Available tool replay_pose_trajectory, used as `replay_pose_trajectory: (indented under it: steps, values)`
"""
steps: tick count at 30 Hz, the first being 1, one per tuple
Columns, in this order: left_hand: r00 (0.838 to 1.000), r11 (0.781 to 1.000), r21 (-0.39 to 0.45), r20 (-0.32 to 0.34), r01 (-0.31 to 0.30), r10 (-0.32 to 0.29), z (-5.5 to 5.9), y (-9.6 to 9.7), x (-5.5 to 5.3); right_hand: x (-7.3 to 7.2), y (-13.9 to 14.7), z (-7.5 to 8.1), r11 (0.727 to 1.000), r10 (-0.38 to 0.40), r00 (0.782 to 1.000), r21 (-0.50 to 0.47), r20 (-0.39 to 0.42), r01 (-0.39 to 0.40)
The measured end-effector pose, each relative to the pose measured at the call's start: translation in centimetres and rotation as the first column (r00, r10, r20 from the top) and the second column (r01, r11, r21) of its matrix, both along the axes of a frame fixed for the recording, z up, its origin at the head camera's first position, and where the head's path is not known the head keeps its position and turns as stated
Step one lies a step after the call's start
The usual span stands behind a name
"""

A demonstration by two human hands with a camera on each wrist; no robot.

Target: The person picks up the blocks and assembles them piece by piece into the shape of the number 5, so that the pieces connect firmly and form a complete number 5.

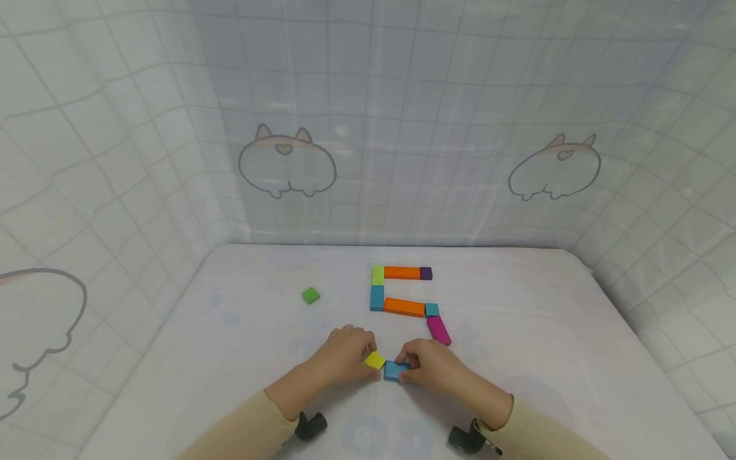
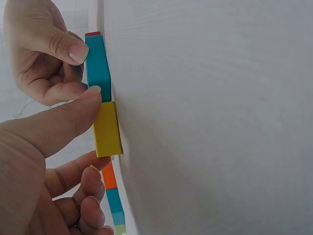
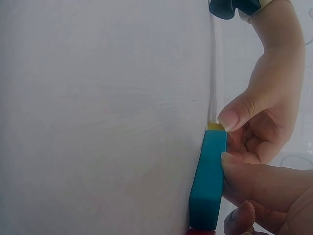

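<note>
Near the front of the table, my left hand (image 1: 345,354) pinches a small yellow block (image 1: 375,360) between thumb and finger. My right hand (image 1: 432,367) grips a longer blue block (image 1: 393,370) just to its right. In the left wrist view the yellow block (image 2: 108,129) meets one end of the blue block (image 2: 99,68). The right wrist view shows the thumb on the blue block's (image 3: 209,176) side. A red sliver (image 3: 200,231) shows by its other end. My right fingers cover part of the blue block in the head view.
Beyond my hands, blocks form a bent line: purple (image 1: 426,273), orange (image 1: 402,273), lime (image 1: 377,275), blue (image 1: 376,298), orange (image 1: 404,307), teal (image 1: 432,310) and slanted magenta (image 1: 439,330). A green block (image 1: 310,295) lies apart at left. Grid-patterned curtains (image 1: 414,128) surround the white table (image 1: 230,345).
</note>
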State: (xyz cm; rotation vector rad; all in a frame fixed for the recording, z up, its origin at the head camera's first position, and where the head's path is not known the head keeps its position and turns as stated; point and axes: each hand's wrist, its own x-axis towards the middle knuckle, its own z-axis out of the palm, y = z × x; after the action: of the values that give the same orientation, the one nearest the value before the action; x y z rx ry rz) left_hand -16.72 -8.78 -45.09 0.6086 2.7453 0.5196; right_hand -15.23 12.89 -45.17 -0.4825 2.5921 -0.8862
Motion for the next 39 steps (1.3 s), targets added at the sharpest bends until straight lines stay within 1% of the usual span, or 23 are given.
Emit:
replay_pose_trajectory:
  steps: [9, 15, 20, 26, 29, 34, 39]
  values:
    - [1.0, 1.0, 0.004, -0.014, 0.017, -0.017, 0.05, -0.07, -0.04, -0.05, 0.02, 0.14, 1.0, -0.004, 1.0, 0.0, 0.006, 0.004]
    - [1.0, 1.0, 0.002, -0.009, 0.013, -0.013, 0.13, -0.06, -0.03, -0.12, 0.05, 0.14, 1.0, -0.003, 1.0, 0.002, 0.004, 0.003]
    - [0.999, 0.999, -0.021, -0.019, 0.036, -0.036, 0.3, -0.11, -0.09, -0.14, 0.04, 0.15, 1.0, -0.004, 1.0, 0.003, 0.006, 0.004]
    - [0.999, 0.998, -0.035, 0.0, 0.044, -0.044, 0.44, -0.1, -0.21, -0.2, 0.02, 0.12, 1.0, -0.001, 1.0, 0.004, 0.008, 0.001]
    - [0.999, 0.998, -0.035, -0.003, 0.047, -0.047, 0.45, -0.1, -0.25, -0.21, 0.03, 0.11, 1.0, -0.001, 1.0, 0.004, 0.011, 0.001]
    - [0.998, 0.998, -0.032, -0.026, 0.051, -0.051, 0.31, -0.15, -0.28, -0.18, 0.08, 0.21, 1.0, -0.001, 1.0, 0.0, 0.017, 0.001]
    - [0.996, 0.999, -0.039, -0.076, 0.032, -0.035, 0.35, -0.36, -0.24, -0.13, 0.09, 0.26, 1.0, -0.003, 1.0, 0.004, 0.021, 0.003]
